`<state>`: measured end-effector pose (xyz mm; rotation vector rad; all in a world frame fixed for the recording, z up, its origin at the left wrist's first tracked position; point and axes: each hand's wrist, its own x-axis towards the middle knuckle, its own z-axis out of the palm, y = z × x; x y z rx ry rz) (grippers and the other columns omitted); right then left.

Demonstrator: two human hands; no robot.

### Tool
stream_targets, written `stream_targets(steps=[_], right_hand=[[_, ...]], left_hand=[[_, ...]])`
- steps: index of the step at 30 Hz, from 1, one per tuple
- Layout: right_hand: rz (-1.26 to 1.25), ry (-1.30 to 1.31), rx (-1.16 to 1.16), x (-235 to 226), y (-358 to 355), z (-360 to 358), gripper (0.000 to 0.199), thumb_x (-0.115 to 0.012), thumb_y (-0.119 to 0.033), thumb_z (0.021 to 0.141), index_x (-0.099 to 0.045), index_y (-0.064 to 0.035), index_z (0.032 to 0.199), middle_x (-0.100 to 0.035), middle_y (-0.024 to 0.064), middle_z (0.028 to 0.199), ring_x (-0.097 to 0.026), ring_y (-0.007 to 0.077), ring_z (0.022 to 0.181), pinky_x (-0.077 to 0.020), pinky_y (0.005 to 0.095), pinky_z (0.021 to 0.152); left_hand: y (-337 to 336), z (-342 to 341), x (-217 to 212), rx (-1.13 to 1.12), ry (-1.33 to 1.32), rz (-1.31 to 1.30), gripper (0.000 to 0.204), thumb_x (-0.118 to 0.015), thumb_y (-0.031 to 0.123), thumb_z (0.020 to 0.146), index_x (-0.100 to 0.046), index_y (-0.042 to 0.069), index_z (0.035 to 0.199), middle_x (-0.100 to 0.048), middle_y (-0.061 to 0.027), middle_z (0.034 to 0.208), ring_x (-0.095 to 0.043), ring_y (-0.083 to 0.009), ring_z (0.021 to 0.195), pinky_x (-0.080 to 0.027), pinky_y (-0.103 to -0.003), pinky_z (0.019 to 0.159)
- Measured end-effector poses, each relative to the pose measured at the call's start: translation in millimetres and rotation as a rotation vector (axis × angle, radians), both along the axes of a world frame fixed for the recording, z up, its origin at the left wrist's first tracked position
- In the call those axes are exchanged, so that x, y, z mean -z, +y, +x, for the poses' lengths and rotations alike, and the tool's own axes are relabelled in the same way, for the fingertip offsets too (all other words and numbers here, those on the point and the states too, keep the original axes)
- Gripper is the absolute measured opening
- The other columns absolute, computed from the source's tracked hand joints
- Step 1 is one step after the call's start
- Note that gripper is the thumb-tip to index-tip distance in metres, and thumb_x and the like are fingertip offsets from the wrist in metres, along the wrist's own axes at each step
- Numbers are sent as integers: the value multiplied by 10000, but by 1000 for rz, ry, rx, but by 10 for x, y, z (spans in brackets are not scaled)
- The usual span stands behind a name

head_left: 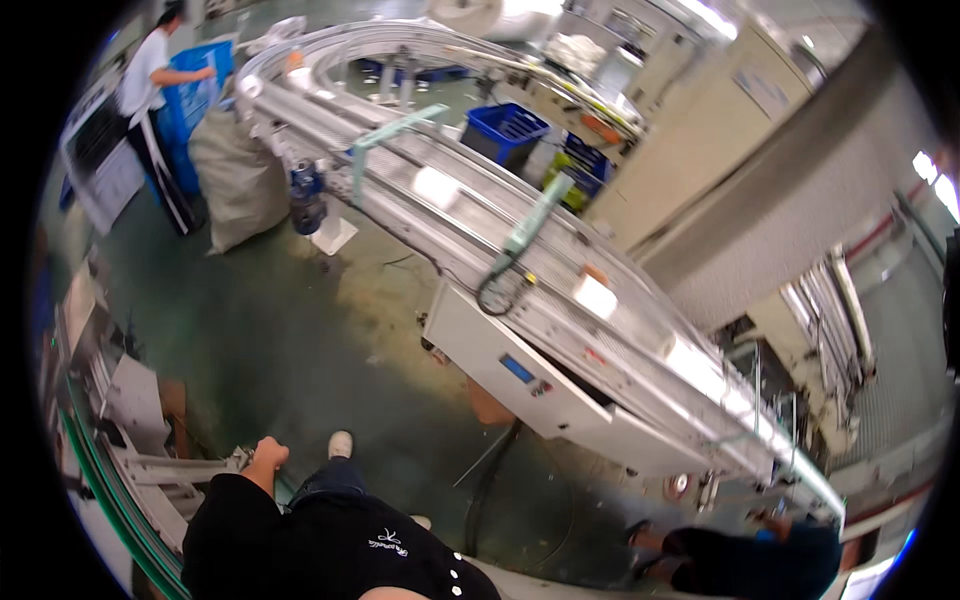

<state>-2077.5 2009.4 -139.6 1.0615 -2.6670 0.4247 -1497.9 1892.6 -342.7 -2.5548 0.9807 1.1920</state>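
Hand (pixel 268 452), left, lower left of frame, fingers curled together, empty, just above grey metal frame (pixel 165 468). Right hand out of view. Risk: knuckles knocking frame edge, foot (pixel 341 444) stepping close to floor cable (pixel 480 500).

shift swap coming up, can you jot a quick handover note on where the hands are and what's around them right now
Left hand: closed, empty as far as shows, hanging at the person's side beside a grey metal frame.
Right hand: not in view.
Around: a long curved conveyor crosses the green floor, with a white control box on its near side. Blue crates and a grey sack stand farther off, where another person handles a blue bin.
Done or left: nothing held or touched; the picture shows no step in progress.
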Motion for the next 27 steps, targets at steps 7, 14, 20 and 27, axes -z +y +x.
stream_targets(steps=[7, 14, 20, 27], right_hand=[[-182, 16, 26, -490, -1232, -254, 396, -716, -175, 777, -591, -40, 1128, -634, 83, 1025, -613, 231, 922, -497, 398, 786], [-72, -2174, -767, 769, -4304, 3982, 627, -664, -158, 854, -365, -22, 1387, -507, 113, 1320, -476, 249, 1231, -373, 405, 1036], [441, -2678, -867, 122, -5599, 6960, 606, -455, -401, 932, -362, -49, 1416, -429, 122, 1430, -419, 296, 1305, -321, 468, 1092], [898, -2550, -899, 510, -6750, 9113, 571, -481, -317, 885, -441, 27, 1339, -510, 143, 1353, -469, 305, 1263, -338, 437, 1087]], left_hand=[[-522, 1261, 866, 110, 421, 48, 370, -584, 352, 780, -689, 17, 661, -672, -126, 635, -647, -222, 519, -539, -354, 526], [-1768, 2179, -380, -422, 709, -590, 264, -581, 287, 896, -650, 51, 804, -632, -55, 691, -607, -114, 662, -516, -284, 643], [-2240, 2799, -1022, -905, 1008, -720, 309, -604, 373, 923, -599, 71, 984, -656, -47, 810, -643, -139, 703, -529, -284, 641], [-3732, 4683, -1249, -1069, 1104, -969, 553, -441, 556, 944, -508, 74, 1208, -616, -80, 1036, -585, -167, 915, -505, -349, 813]])
